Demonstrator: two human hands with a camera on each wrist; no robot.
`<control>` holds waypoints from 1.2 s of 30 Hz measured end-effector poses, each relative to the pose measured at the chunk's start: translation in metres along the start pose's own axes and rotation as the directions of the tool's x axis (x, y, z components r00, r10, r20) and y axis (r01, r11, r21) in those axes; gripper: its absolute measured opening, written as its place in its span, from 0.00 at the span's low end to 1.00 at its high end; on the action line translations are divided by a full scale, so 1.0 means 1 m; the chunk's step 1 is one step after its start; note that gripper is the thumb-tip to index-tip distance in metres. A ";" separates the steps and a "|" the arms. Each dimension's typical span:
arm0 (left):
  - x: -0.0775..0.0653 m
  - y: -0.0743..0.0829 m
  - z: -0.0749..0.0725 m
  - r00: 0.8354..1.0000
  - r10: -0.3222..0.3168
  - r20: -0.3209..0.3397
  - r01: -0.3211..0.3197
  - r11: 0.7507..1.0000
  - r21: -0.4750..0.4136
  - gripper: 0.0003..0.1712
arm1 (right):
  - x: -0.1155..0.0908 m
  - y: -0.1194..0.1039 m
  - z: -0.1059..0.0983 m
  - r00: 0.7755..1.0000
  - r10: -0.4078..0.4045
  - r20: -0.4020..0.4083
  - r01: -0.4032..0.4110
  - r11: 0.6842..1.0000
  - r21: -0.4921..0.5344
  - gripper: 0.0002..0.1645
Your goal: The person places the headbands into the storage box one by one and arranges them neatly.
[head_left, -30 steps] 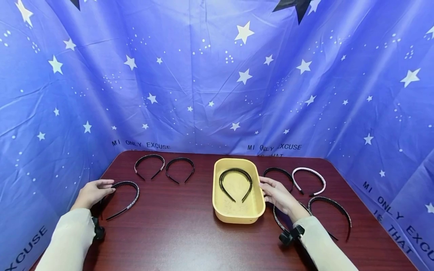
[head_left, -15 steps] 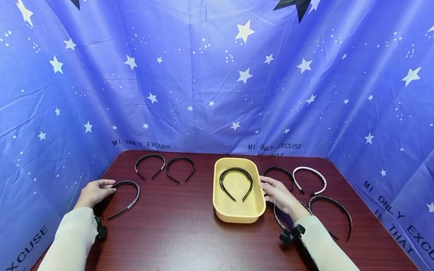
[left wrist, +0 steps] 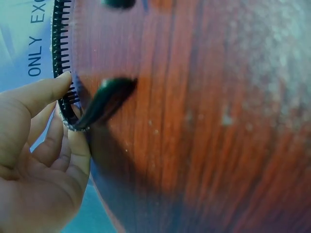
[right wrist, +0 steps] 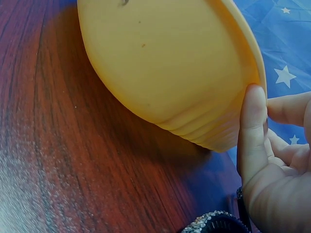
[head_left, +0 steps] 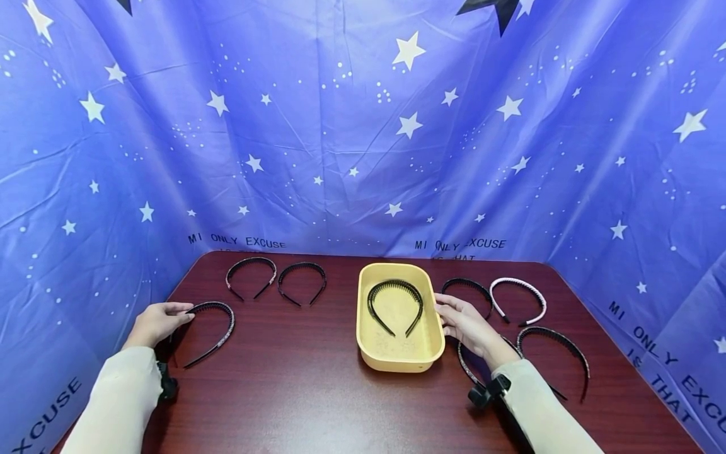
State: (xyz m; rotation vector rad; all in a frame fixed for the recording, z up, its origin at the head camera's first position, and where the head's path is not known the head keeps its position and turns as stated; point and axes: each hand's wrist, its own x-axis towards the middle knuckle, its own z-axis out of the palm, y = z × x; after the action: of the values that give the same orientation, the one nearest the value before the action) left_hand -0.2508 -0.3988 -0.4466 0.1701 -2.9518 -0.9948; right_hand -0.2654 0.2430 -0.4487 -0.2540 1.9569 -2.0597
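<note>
At the left of the table, my left hand [head_left: 159, 323] pinches one end of a black toothed headband [head_left: 232, 318] with a glittery outer edge. In the left wrist view its comb-like teeth [left wrist: 59, 43] show beside the thumb, and the free end curves over the tabletop. My right hand [head_left: 467, 328] holds the right side of a yellow plastic box [head_left: 399, 366]. The right wrist view has the thumb [right wrist: 252, 116] on the rim's near side and fingers behind it. Inside the box lies black headband material [head_left: 395, 283] with long teeth.
Two dark headbands [head_left: 252, 260] [head_left: 302, 265] lie at the back left. Right of the box are a black headband [head_left: 467, 281], a pale pink one [head_left: 518, 282] and a dark glittery one [head_left: 558, 337]. Another [head_left: 466, 366] is partly under the right forearm. A starry blue curtain [head_left: 340, 157] encloses the dark-red table [head_left: 295, 391].
Both hands stay almost still. The free end of the headband in my left hand has shifted slightly to the right. The box and the other headbands keep their places.
</note>
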 end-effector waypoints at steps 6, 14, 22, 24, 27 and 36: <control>-0.001 0.002 -0.001 1.000 0.011 -0.001 -0.011 1.000 0.005 0.27 | 0.000 0.001 0.000 1.000 0.004 -0.003 -0.004 1.000 0.004 0.35; 0.001 0.005 -0.002 0.999 0.043 0.014 -0.044 0.999 0.024 0.25 | 0.000 0.002 0.000 1.000 0.005 -0.003 -0.005 1.000 0.006 0.35; 0.002 0.012 -0.004 0.998 0.066 0.024 -0.067 0.997 0.027 0.24 | 0.000 0.001 0.000 1.000 0.008 -0.011 -0.008 1.000 0.004 0.35; 0.001 0.015 -0.004 0.996 0.081 0.023 -0.081 0.996 0.022 0.24 | 0.000 0.001 0.000 1.000 0.010 -0.011 -0.010 1.000 0.004 0.35; 0.001 0.019 -0.003 0.995 0.099 0.024 -0.099 0.995 0.011 0.24 | -0.001 0.000 0.001 1.000 0.011 -0.011 -0.011 1.000 0.007 0.35; 0.004 0.024 0.000 0.996 0.085 0.009 -0.085 0.996 -0.030 0.23 | 0.000 -0.001 0.001 1.000 0.014 -0.012 -0.014 1.000 0.007 0.35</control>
State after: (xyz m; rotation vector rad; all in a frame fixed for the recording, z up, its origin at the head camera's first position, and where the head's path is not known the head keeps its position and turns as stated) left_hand -0.2566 -0.3804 -0.4323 0.0381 -2.9244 -1.0306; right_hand -0.2647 0.2422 -0.4480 -0.2259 1.9526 -2.0632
